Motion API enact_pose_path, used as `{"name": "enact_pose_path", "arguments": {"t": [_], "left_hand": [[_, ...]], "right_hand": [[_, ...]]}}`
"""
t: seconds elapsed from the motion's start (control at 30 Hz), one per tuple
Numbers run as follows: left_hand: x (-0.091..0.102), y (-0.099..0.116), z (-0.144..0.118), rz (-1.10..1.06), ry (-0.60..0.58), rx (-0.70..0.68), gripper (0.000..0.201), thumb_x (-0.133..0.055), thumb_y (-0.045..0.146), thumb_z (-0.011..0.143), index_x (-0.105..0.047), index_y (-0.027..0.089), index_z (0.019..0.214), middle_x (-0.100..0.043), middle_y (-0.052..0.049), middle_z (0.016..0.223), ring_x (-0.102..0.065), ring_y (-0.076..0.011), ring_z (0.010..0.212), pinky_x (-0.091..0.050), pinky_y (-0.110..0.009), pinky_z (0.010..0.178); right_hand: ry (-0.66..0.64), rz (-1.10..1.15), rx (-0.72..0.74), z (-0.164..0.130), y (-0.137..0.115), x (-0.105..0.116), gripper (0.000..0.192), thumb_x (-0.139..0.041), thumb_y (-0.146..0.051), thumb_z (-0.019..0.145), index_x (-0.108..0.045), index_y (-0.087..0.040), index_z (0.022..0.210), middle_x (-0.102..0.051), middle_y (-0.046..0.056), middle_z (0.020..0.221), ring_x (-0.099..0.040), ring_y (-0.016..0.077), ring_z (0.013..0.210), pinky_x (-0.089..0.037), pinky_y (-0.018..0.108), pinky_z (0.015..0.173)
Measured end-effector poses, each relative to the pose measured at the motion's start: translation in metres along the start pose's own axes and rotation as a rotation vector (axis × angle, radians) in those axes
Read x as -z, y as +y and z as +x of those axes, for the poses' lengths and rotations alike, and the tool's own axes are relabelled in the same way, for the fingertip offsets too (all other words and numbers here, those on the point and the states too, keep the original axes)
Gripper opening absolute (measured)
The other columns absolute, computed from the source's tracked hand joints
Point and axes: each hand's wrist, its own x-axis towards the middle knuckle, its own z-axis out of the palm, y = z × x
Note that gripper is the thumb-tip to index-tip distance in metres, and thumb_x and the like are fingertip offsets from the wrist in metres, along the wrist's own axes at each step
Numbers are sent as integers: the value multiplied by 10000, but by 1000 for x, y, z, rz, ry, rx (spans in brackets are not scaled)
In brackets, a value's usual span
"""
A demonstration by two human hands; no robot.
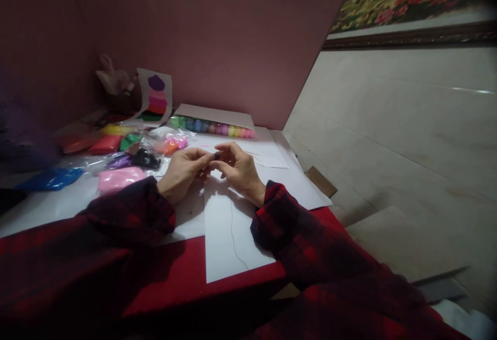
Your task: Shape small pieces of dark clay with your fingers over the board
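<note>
Between the fingertips of both hands is a small black piece of modelling clay (pixel 217 157). My left hand (pixel 183 170) pinches it from the left, thumb and forefinger pressed together. From the other side my right hand (pixel 240 171) grips it with bent fingers and thumb. Below them lies a white sheet of paper (pixel 221 247) with a thin curved dark line drawn down it. An opened packet of black clay (pixel 145 159) rests to the left of my left hand, beside a pink clay packet (pixel 121 178).
Further left are red (pixel 105 144) and blue clay packets (pixel 52 178) among other colours. Behind stands a long box of coloured clay (pixel 217 128). A sheet with coloured shapes (pixel 156 97) leans at the back. A red cloth (pixel 171 278) covers the table's front edge.
</note>
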Motion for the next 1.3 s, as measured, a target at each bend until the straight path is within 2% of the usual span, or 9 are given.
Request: {"name": "enact_pose_path", "arguments": {"t": [0.2,0.43,0.53,0.63,0.83,0.93,1.13,1.3], "left_hand": [[0,-2,0,-13,-19,14,418,-905,468,609,-675,122,652,-584,-10,534,-513,-89,436,-390,-210,422],[0,-1,2,-25,-3,-12,265,-875,298,618,-711,106,700,-630,-20,556,-550,-94,464,-426,-206,458],[-2,1,1,-54,-12,2,237,-845,241,621,-717,90,752,-675,-42,600,-592,-105,491,-467,-211,491],[-4,3,0,-70,27,19,263,-834,172,598,-684,110,806,-702,-41,617,-628,-129,487,-487,-220,485],[-7,7,-2,-11,67,15,197,-788,130,621,-609,136,703,-688,-40,572,-626,-138,454,-466,-217,441],[-8,8,-1,3,96,-15,172,-761,121,627,-605,137,696,-670,-26,543,-619,-133,451,-456,-209,439],[-4,4,2,-15,160,-74,200,-770,151,632,-609,141,750,-701,-33,585,-612,-131,447,-461,-220,435],[-1,3,0,-32,61,-37,287,-845,234,626,-639,130,797,-729,-59,667,-639,-139,496,-467,-217,442]], "right_hand": [[22,-135,38,-1,-6,2,45,-682,-171,835,-645,-197,832,-666,-7,797,-611,134,738,-512,286,705],[-7,-169,26,0,-4,1,190,-706,-154,809,-643,-181,986,-672,1,858,-606,130,761,-490,274,714],[-4,-258,90,1,-1,2,131,-693,-147,820,-645,-179,937,-663,9,874,-591,134,769,-480,279,729],[-8,-295,165,1,0,3,117,-682,-126,825,-646,-182,921,-664,14,896,-585,138,776,-475,282,737],[5,-278,193,1,-3,4,55,-667,-148,858,-642,-180,822,-664,4,810,-590,136,747,-471,284,724],[45,-222,129,0,-7,3,59,-651,-161,848,-635,-182,796,-670,2,785,-589,130,716,-475,284,697],[194,-16,-125,4,-4,3,64,-670,-202,780,-610,-189,760,-622,-29,689,-556,112,613,-476,261,577],[188,51,-190,7,0,3,122,-697,-268,799,-605,-190,784,-622,-30,691,-547,96,570,-460,234,503]]}}
